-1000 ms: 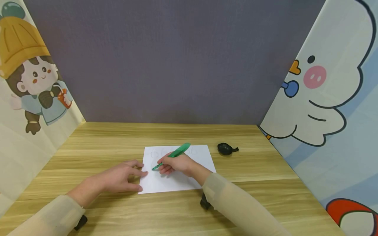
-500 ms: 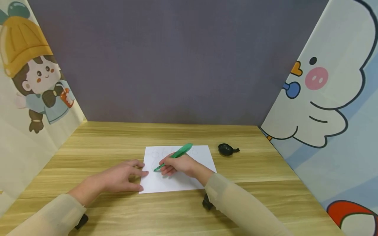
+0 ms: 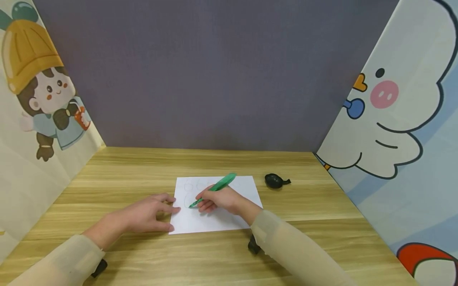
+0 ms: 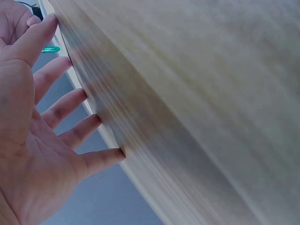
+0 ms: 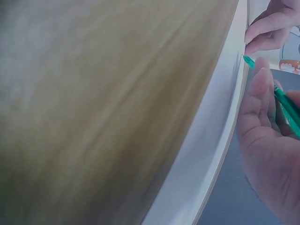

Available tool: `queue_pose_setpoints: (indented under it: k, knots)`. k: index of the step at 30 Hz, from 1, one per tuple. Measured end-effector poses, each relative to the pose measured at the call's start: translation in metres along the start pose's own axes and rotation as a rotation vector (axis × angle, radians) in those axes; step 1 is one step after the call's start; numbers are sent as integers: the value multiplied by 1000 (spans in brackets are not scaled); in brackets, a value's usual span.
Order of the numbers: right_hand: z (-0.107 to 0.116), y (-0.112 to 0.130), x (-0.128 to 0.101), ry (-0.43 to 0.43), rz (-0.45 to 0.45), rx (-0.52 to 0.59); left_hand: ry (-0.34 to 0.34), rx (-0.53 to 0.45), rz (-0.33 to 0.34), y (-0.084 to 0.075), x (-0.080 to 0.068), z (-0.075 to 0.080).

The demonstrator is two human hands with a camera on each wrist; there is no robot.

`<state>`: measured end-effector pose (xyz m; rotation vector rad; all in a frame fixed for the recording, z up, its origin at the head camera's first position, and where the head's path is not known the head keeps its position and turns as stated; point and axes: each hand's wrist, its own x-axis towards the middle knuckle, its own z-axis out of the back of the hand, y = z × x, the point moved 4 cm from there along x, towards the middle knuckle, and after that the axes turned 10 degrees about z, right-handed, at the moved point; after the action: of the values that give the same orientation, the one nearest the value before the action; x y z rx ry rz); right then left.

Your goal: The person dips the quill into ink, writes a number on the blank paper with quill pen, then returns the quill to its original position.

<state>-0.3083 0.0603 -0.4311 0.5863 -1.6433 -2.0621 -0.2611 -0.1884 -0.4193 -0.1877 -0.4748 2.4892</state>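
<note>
A white sheet of paper (image 3: 214, 222) lies on the wooden table, with faint round outlines along its top and a larger curved line below them at the left. My right hand (image 3: 225, 199) pinches a green pen (image 3: 224, 181) with a wide, leaf-like top end. The pen's tip meets the sheet at the foot of that curve. In the right wrist view, the pen (image 5: 287, 107) slants between thumb and fingers. Spread fingers of my left hand (image 3: 150, 213) rest at the sheet's left edge; in the left wrist view this hand (image 4: 42, 145) holds nothing.
Right of the paper sits a small black rounded object (image 3: 274, 181) with a short tail. A grey panel (image 3: 214, 79) rises behind the wooden table (image 3: 200, 258). Cartoon-printed walls stand at left (image 3: 21, 174) and right (image 3: 422, 206).
The right hand has moved the pen tip slightly right, along the bottom of the faint curve. The left hand stays at the paper's edge. The head view has shifted a little.
</note>
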Motion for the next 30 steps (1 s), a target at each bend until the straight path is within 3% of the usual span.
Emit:
queue_pose_setpoints:
  k: [30]
  knots:
    - [15, -2, -2, -48, -5, -1, -12, -17, -13, 1, 1, 1]
